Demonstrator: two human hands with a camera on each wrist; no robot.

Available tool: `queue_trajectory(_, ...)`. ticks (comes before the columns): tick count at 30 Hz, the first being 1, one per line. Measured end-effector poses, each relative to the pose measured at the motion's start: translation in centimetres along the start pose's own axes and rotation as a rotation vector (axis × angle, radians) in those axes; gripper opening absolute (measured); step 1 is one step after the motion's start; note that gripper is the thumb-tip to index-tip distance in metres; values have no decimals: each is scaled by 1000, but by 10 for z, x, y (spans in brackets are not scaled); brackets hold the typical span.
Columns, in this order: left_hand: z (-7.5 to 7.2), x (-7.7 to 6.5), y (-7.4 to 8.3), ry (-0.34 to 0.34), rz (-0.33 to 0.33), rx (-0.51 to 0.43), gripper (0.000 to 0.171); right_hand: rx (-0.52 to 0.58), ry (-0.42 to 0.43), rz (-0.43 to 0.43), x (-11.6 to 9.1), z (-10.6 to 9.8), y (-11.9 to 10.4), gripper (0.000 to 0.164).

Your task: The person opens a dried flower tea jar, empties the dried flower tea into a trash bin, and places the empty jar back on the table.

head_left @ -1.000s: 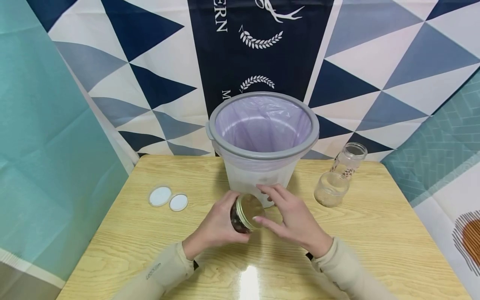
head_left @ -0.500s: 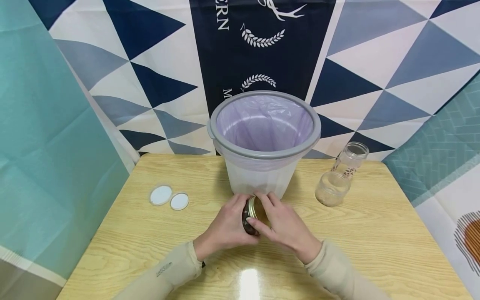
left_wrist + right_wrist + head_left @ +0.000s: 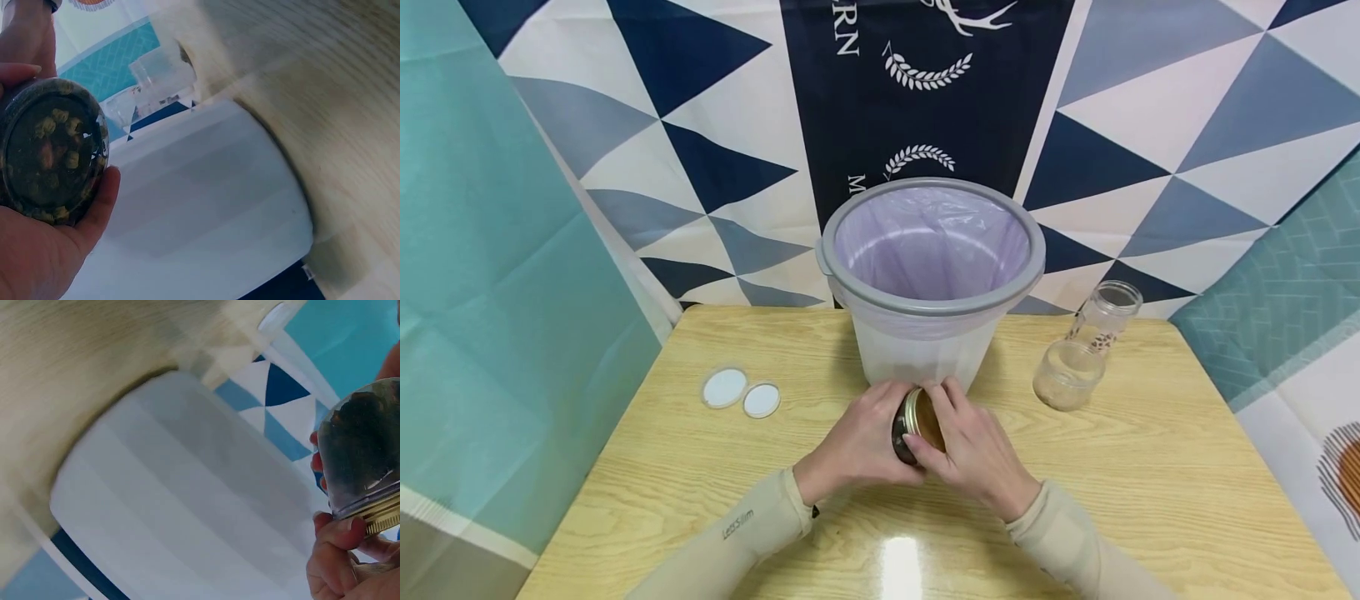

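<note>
A clear round jar [image 3: 901, 439] with dark contents lies tilted between both hands, in front of the bin. My left hand [image 3: 867, 440] grips its body. Fingers of my right hand [image 3: 976, 450] curl round the rim of its gold screw lid [image 3: 931, 423]. The left wrist view faces the jar's base [image 3: 53, 153], where pale yellowish chunks show among dark matter. In the right wrist view, the ridged gold lid edge [image 3: 384, 512] meets the right fingertips, and the lid sits on the jar. Part of the jar is hidden behind the left hand.
Just behind the hands stands a white bin with a grey rim [image 3: 932, 307] and a purple liner [image 3: 925, 258]. Two lids [image 3: 724, 388] with white discs lie at left. At right are a short clear jar [image 3: 1067, 377] and a taller patterned one [image 3: 1108, 312].
The right hand has gone from hovering at the lid with spread fingers to gripping its rim. Both hands and the jar have shifted slightly right, and the jar has turned.
</note>
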State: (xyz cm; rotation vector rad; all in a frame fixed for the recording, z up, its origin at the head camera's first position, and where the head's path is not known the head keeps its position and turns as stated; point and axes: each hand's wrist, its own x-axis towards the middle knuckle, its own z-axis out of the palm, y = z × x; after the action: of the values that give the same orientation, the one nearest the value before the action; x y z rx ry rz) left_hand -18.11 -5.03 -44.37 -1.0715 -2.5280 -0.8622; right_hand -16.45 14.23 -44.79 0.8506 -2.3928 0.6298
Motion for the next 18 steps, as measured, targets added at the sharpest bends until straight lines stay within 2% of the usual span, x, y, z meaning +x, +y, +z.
queue_trajectory(5,-2,0,0,-63,-13,-71,80,-44,34,-135,-1,0,6,77)
queue_trajectory(7,-3,-1,0,-82,-25,-106,81,-48,25,-179,0,-2,7,77)
queue_trajectory(9,-3,-1,0,-83,-32,-112,82,-29,-8,-188,2,-5,9,76)
queue_trajectory(12,-3,0,0,-69,-34,-113,83,13,-74,-145,3,-13,10,82)
queue_trajectory(15,-3,0,-1,-70,-29,-103,83,58,-132,-60,2,-23,11,90)
queue_trajectory(18,-4,-1,-2,-76,-26,-87,79,83,-178,1,1,-31,11,90)
